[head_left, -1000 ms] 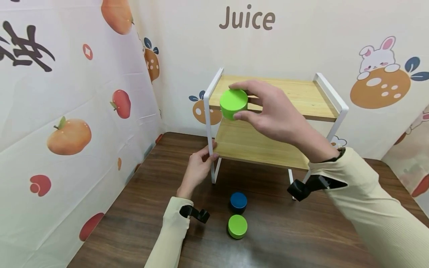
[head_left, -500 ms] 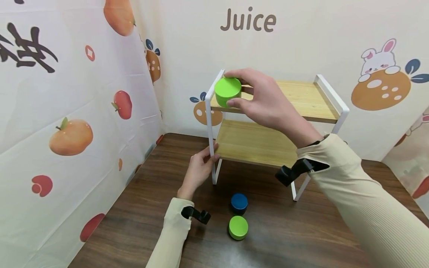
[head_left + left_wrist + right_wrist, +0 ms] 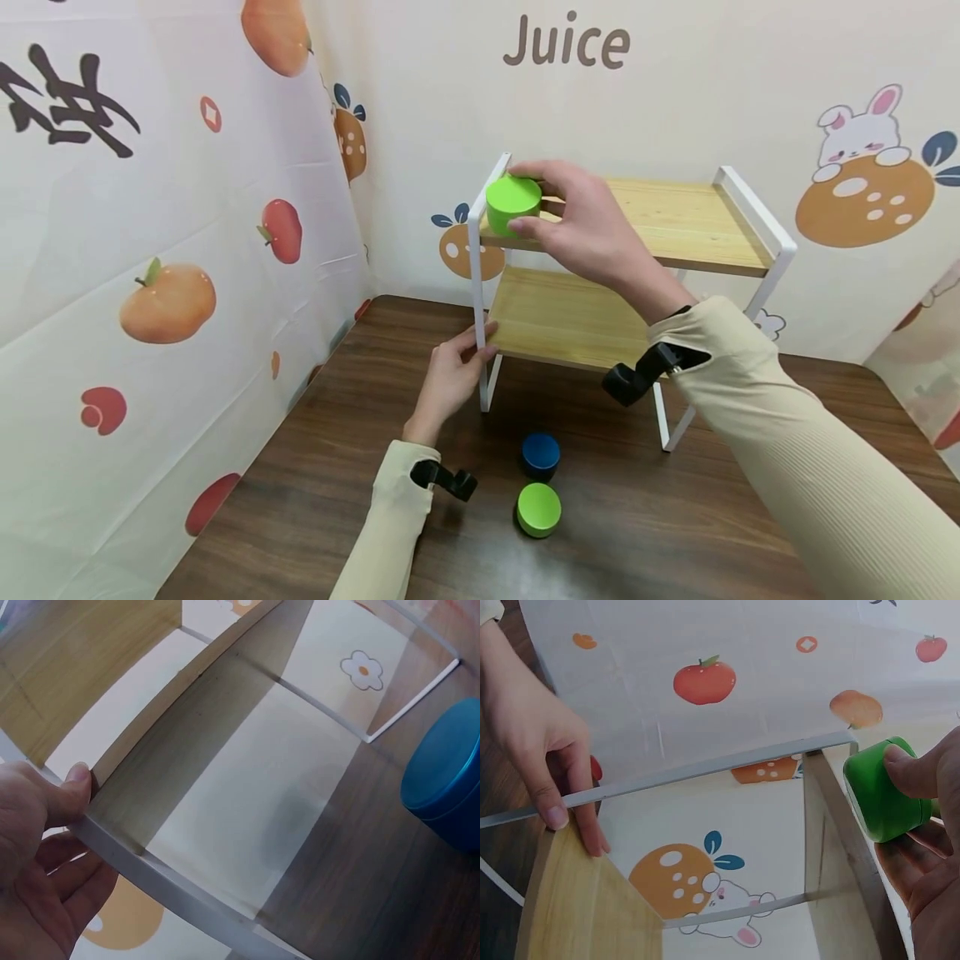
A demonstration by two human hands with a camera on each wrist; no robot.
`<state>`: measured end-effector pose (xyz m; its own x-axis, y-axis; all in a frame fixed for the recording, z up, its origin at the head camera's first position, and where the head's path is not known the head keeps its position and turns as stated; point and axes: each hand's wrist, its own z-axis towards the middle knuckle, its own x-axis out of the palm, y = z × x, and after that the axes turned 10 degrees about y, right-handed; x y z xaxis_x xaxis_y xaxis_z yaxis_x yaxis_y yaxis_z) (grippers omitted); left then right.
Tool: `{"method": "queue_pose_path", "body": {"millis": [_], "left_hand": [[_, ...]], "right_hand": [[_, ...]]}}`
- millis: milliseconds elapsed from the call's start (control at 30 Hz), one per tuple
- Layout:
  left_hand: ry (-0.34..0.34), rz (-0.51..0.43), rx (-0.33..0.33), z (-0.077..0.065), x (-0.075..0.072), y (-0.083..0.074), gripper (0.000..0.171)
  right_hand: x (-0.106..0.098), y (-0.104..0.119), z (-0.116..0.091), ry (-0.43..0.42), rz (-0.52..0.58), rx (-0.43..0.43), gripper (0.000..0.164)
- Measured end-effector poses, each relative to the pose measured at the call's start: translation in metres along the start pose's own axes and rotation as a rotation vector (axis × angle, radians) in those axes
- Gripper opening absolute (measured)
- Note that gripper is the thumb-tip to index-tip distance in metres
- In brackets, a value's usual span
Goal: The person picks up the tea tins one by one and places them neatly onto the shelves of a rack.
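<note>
Round green container [image 3: 513,208] was pinched between thumb and fingers of the right hand [image 3: 588,223], up at the left front corner of the upper shelf [image 3: 690,221]; whether they touched couldn't really be made out. The rack's left upright [image 3: 477,287] was gripped by the left hand [image 3: 448,377], right at the lower shelf [image 3: 573,317]. Down on the worktop [image 3: 637,517], a blue container [image 3: 542,455] and a second green one [image 3: 538,509] could be seen, pretty close together.

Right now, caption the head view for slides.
Right hand holds green container at top shelf; left hand grips rack frame.
</note>
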<state>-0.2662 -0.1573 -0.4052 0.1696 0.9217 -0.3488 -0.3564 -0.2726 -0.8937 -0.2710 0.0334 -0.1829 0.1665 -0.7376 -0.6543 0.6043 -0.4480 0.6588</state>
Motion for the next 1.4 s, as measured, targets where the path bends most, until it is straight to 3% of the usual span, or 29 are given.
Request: {"method": "queue_pose_path", "body": {"millis": [1033,1400], "left_hand": [[-0.033,-0.014,-0.012,0.0006,0.0047,-0.0003,0.029],[-0.039,-0.005,-0.017,0.0010,0.0038,0.0002,0.029]], "right_hand": [[0.0048,-0.0041,0.0033,0.061,-0.022,0.108,0.055],[0.0068,-0.0063,0.0033,0.060,-0.041,0.097,0.053]]}}
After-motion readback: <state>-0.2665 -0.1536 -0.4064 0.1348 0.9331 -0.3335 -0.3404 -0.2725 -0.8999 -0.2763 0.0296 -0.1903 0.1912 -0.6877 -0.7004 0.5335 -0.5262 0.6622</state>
